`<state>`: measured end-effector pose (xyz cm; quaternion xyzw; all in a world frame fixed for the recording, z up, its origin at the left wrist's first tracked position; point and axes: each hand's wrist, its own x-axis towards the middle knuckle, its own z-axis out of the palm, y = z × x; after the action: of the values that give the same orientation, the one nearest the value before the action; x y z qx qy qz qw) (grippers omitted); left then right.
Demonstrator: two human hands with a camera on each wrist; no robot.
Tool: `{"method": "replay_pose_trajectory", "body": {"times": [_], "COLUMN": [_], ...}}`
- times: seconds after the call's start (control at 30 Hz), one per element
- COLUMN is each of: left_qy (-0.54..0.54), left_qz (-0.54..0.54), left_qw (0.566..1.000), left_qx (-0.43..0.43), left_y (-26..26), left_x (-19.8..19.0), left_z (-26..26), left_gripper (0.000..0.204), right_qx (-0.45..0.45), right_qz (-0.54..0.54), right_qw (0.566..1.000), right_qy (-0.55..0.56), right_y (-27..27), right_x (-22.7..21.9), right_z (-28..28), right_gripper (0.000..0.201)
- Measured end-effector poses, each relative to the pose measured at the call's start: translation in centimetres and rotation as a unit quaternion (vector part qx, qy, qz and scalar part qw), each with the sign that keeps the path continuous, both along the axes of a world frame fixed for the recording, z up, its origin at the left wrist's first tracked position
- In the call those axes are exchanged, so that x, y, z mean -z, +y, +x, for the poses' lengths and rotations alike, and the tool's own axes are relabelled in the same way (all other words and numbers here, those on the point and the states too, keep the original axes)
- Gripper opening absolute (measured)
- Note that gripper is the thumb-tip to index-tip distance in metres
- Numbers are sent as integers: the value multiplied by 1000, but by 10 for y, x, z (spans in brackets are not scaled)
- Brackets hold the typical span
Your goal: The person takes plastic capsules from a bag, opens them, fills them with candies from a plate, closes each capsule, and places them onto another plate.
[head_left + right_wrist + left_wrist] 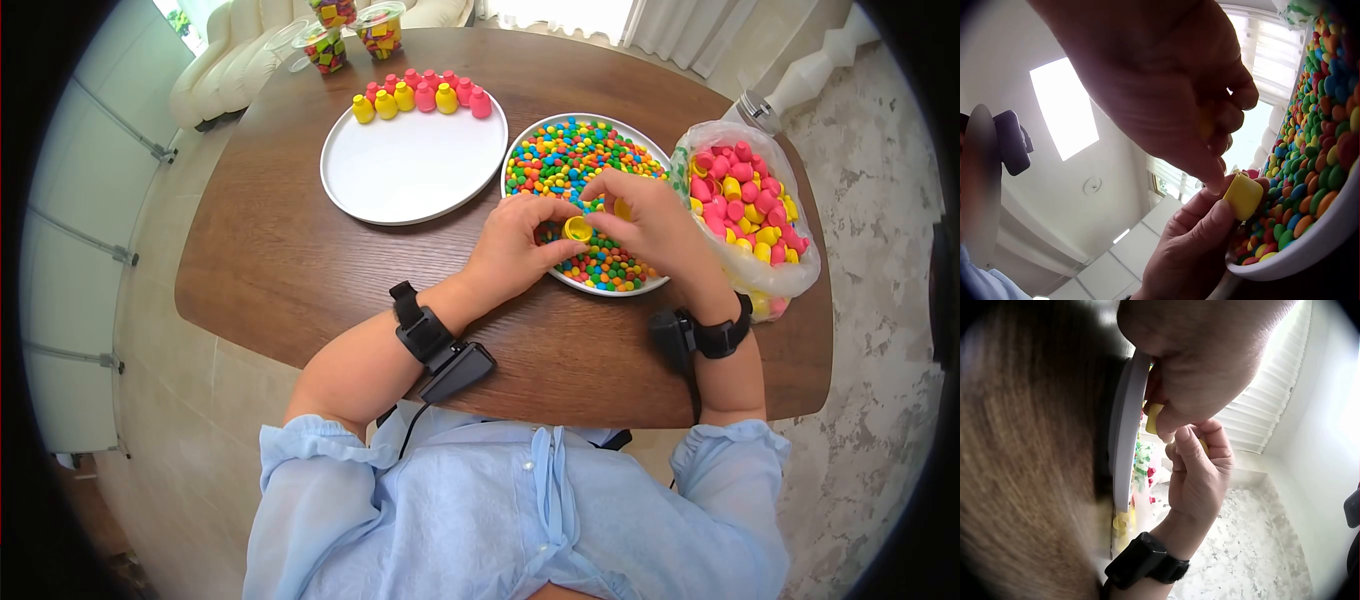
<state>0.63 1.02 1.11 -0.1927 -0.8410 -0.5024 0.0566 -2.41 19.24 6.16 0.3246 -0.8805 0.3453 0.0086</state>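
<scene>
Over the front part of a round tray of colourful candies (585,150), my left hand (512,240) pinches a small yellow cup (577,229) between thumb and fingers, its opening facing up. The right wrist view shows this yellow cup (1244,197) close above the candies. My right hand (650,222) is beside it, thumb and fingertips near the cup's rim. Its curled fingers hold another yellow piece (623,208), mostly hidden by them. Whether the right fingertips hold a candy cannot be told.
Left of the candies, a white tray (410,180) bears pink and yellow bottles (425,97) along its far edge. On the right lies a plastic bag (800,275) of pink and yellow pieces. Clear tubs (380,35) of colourful pieces stand at the far left; a lidded jar (752,112) stands behind the bag.
</scene>
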Motion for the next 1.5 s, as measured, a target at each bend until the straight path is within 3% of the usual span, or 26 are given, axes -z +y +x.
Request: {"method": "replay_pose_trajectory", "body": {"times": [0.1,0.27,0.5,0.6,0.67,0.77,0.9,1.0,1.1,1.17,1.3,1.37,1.5], "left_qy": [7,-7,0,7,1,20,29,30,9,53,47,4,-32], "left_qz": [19,2,5,2,9,35,40,48,27,46,105,189,106], "left_qw": [1000,1000,1000,1000,1000,999,999,998,1000,998,993,982,994], "left_qx": [7,-3,-1,-2,3,-3,-7,-11,1,9,21,-1,5], "left_y": [-1,0,0,0,0,2,2,1,-1,-1,2,4,-1], "left_x": [1,2,2,1,0,-2,1,2,1,6,8,8,4], "left_z": [0,0,0,0,0,1,1,1,1,-1,-3,-2,-1], "left_gripper": [31,33,33,33,32,25,25,27,34,36,32,28,26], "right_qx": [33,2,15,16,27,12,1,21,-36,-37,-40,-88,-86], "right_qz": [-10,146,203,138,10,-42,15,-4,-51,-29,39,55,-5], "right_qw": [999,989,979,990,999,997,999,999,997,995,987,993,996], "right_qy": [3,18,-12,8,-32,-62,-36,-27,49,-87,-151,-51,-4], "right_y": [8,10,10,12,10,4,-1,1,10,15,18,19,14], "right_x": [7,15,22,19,7,-2,-1,7,15,3,-6,-6,0], "right_z": [-8,-11,-15,-15,-12,-2,2,0,-6,-3,-8,-11,-7], "right_gripper": [11,10,12,10,11,11,16,27,31,32,32,28,24]}}
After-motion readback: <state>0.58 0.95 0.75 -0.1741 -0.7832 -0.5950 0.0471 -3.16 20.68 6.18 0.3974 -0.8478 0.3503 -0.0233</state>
